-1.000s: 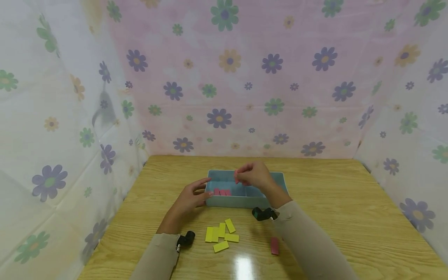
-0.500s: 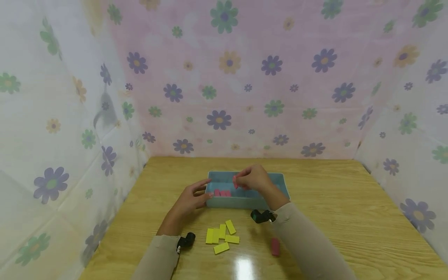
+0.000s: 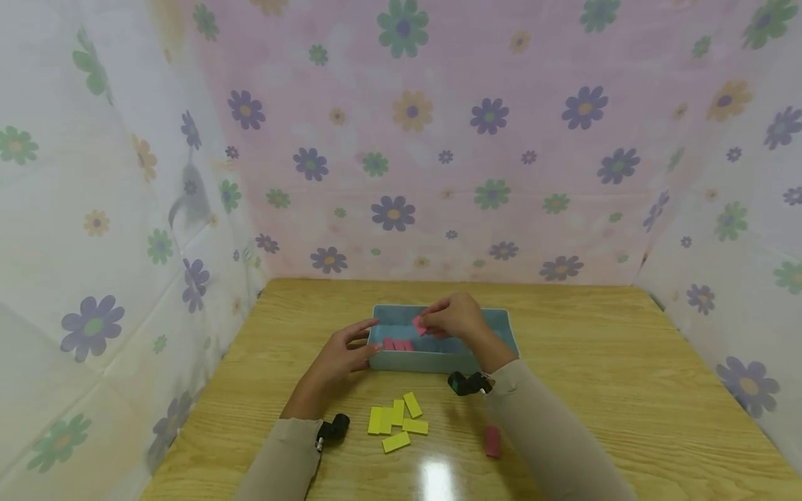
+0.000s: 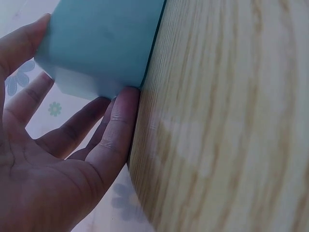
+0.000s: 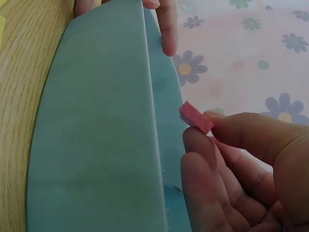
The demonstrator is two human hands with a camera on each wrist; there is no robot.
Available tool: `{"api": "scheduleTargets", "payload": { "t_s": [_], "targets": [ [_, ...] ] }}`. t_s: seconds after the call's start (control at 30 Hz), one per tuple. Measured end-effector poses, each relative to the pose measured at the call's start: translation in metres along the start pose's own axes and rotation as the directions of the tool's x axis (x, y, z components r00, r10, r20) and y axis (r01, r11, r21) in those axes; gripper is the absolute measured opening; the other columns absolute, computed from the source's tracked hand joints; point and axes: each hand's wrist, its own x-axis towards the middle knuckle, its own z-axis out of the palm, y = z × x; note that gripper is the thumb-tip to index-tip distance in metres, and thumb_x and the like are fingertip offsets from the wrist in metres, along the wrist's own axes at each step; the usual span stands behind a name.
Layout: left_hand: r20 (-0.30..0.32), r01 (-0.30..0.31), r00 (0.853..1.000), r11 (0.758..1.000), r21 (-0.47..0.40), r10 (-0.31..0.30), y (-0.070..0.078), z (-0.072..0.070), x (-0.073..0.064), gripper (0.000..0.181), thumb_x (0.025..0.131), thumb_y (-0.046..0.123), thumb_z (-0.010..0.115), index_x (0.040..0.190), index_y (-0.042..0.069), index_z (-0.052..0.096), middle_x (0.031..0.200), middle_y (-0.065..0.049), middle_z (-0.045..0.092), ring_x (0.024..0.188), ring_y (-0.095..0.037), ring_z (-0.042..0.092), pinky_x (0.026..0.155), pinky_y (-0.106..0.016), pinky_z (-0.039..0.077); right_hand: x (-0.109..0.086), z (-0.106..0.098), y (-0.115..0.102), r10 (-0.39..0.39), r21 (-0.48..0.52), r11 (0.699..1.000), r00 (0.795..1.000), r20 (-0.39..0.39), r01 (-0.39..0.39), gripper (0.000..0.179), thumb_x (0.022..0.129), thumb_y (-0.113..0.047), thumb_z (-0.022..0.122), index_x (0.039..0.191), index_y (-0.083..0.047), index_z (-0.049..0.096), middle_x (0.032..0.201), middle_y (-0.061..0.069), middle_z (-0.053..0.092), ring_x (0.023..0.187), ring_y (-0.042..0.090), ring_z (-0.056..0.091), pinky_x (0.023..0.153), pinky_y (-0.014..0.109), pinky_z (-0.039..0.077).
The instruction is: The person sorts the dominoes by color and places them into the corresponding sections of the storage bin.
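Toward the back of the table lies a light-blue divided box (image 3: 416, 361). My left hand (image 3: 337, 356) holds its left end, thumb at the near rim and fingers along the end wall; the left wrist view shows these fingers (image 4: 120, 113) against the box. My right hand (image 3: 460, 321) is above the box and pinches a small pink block (image 5: 197, 117) between thumb and fingertips, tilted and apart from the box floor. Several pink blocks (image 3: 398, 344) sit in a row at the near side of the left compartment. The hand partly hides the right compartment.
Several yellow blocks (image 3: 396, 442) lie loosely grouped on the wooden table (image 3: 595, 362) in front of the box. One darker pink block (image 3: 493, 442) lies by the right forearm. Flowered cloth (image 3: 401, 209) stands behind and at both sides.
The pink block in my right hand has shifted slightly left and down and changed its tilt. My left hand and the box stay in place.
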Motion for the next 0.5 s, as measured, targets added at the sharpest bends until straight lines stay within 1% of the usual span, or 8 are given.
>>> {"api": "scheduleTargets", "payload": {
  "t_s": [0.13, 0.33, 0.5],
  "targets": [
    [-0.004, -0.004, 1.0, 1.0, 0.002, 0.004, -0.0003, 0.0, 0.0005, 0.065, 0.099, 0.033, 0.073, 0.157, 0.027, 0.047, 0.16, -0.017, 0.044, 0.142, -0.043, 0.049, 0.099, -0.051, 0.058, -0.0019, 0.0006, -0.0022, 0.005, 0.009, 1.0, 1.0, 0.015, -0.005, 0.013, 0.088, -0.016, 0.084, 0.097, -0.007, 0.081, 0.092, 0.009, 0.08, 0.082, 0.023, 0.078, 0.084, 0.048, 0.063],
    [0.003, 0.0, 1.0, 1.0, -0.02, 0.0, -0.0022, 0.0003, 0.0011, 0.066, 0.098, 0.032, 0.074, 0.158, 0.025, 0.046, 0.16, -0.018, 0.043, 0.142, -0.042, 0.049, 0.1, -0.052, 0.057, -0.0041, 0.0021, -0.0015, 0.022, 0.001, 1.0, 1.0, -0.006, -0.022, 0.014, 0.088, -0.016, 0.084, 0.097, -0.006, 0.08, 0.09, 0.009, 0.079, 0.084, 0.025, 0.078, 0.08, 0.044, 0.065],
    [0.008, -0.004, 1.0, 1.0, -0.023, 0.004, -0.0032, 0.0004, 0.0013, 0.066, 0.098, 0.032, 0.074, 0.158, 0.026, 0.046, 0.161, -0.018, 0.043, 0.142, -0.042, 0.049, 0.1, -0.051, 0.057, -0.0032, 0.0023, 0.0012, 0.014, 0.003, 1.0, 1.0, -0.01, -0.014, 0.014, 0.088, -0.016, 0.083, 0.096, -0.005, 0.08, 0.089, 0.009, 0.079, 0.086, 0.028, 0.078, 0.076, 0.041, 0.065]
  ]
}}
